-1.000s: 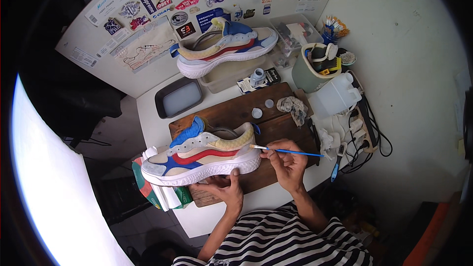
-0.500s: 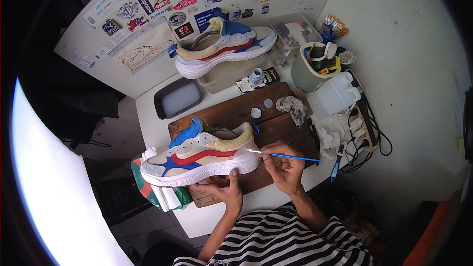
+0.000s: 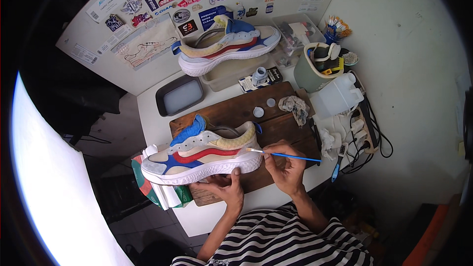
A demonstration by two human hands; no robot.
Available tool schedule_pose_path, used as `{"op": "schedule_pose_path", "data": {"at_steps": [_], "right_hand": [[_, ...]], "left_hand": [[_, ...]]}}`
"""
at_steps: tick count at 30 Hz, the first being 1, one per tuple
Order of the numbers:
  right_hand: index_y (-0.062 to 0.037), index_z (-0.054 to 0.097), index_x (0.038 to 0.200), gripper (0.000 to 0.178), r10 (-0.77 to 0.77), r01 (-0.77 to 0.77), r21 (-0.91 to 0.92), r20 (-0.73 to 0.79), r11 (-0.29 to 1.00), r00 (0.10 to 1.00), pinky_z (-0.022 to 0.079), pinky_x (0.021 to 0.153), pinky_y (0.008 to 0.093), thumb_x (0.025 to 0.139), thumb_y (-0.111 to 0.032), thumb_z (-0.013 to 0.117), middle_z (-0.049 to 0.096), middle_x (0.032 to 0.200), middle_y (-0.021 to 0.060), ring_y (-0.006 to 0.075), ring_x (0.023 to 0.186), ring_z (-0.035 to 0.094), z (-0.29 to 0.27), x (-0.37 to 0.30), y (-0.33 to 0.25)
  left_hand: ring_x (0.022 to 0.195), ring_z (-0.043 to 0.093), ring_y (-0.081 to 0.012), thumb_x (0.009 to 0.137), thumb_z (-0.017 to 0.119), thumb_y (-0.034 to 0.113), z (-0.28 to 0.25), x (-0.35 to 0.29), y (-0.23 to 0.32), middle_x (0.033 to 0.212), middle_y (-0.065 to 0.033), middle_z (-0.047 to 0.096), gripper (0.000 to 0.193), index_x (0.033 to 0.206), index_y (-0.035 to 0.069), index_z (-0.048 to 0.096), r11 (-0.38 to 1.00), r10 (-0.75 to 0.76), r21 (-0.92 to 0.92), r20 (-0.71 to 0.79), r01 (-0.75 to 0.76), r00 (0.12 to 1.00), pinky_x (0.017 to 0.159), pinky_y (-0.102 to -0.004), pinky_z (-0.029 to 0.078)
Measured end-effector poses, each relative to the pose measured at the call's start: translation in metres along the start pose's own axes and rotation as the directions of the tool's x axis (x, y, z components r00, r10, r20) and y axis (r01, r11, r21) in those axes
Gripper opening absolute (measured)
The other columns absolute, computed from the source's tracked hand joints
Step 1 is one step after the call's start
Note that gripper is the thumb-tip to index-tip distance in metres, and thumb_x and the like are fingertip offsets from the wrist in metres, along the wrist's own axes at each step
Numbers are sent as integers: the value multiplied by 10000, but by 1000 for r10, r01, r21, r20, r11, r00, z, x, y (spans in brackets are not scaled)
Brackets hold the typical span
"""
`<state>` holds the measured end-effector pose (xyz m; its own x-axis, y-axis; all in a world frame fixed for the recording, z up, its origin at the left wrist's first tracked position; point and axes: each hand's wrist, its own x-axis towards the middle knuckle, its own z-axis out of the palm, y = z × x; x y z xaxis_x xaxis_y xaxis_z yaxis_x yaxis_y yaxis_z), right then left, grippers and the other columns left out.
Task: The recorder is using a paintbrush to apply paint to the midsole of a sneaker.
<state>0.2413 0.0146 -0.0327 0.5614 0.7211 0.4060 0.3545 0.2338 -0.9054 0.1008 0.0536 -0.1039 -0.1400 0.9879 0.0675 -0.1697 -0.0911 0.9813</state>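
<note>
Clock read from the held shoe, 12 being away from the wearer. Left hand [image 3: 227,190] at 5: thumb up on the white sidewall, fingers folded beneath the sole, clamped on the shoe. Right hand [image 3: 287,166] just past 3: thumb and fingertips pinched together on a blue-handled paintbrush [image 3: 300,157], bristles at the heel panel; contact too small to tell. Multicoloured shoe [image 3: 207,155] over the near-left part of a dark wooden board [image 3: 281,133], toe between 8 and 9. Tissue pack [image 3: 185,194] near 7. Crumpled cloth [image 3: 294,110] at 2. Grey tray [image 3: 157,104] at 11, cloudy liquid inside. Open bottle [image 3: 259,77] at 1. Matching shoe [image 3: 229,51] past 12, toe rightward.
</note>
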Motion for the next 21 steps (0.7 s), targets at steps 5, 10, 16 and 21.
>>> {"op": "schedule_pose_path", "data": {"at_steps": [5,10,16,21], "right_hand": [[7,652,936,123,49,-48,24,-42,999,998,516,712,303,823,38,690,687,875,110,203,781,660,-2,1,0],[10,647,949,125,3,-3,-2,35,1000,999,516,718,297,833,45,677,680,870,114,183,796,660,-1,2,0],[8,649,960,118,70,-65,88,-50,994,996,517,738,288,848,33,674,682,892,112,175,812,659,-8,0,6],[17,647,968,109,35,-35,59,11,998,999,516,745,280,863,28,674,679,899,118,171,816,660,-4,0,5]], "left_hand": [[1396,281,-330,812,730,-9,0,1,0,1510,-247,205,1086,1508,159,-85,1000,-2,5,9,2,1000,1180,-453,203],[1395,283,-331,812,734,-4,0,2,-1,1512,-246,205,1087,1508,159,-85,1000,7,-2,11,-7,1000,1177,-455,212],[1426,223,-326,812,739,-15,0,2,1,1544,-239,129,1178,1500,169,-199,1000,-25,-5,40,25,999,1185,-448,185],[1398,280,-330,820,730,2,0,1,1,1512,-241,202,1078,1509,159,-84,1000,-12,7,2,12,1000,1182,-451,200]]}}
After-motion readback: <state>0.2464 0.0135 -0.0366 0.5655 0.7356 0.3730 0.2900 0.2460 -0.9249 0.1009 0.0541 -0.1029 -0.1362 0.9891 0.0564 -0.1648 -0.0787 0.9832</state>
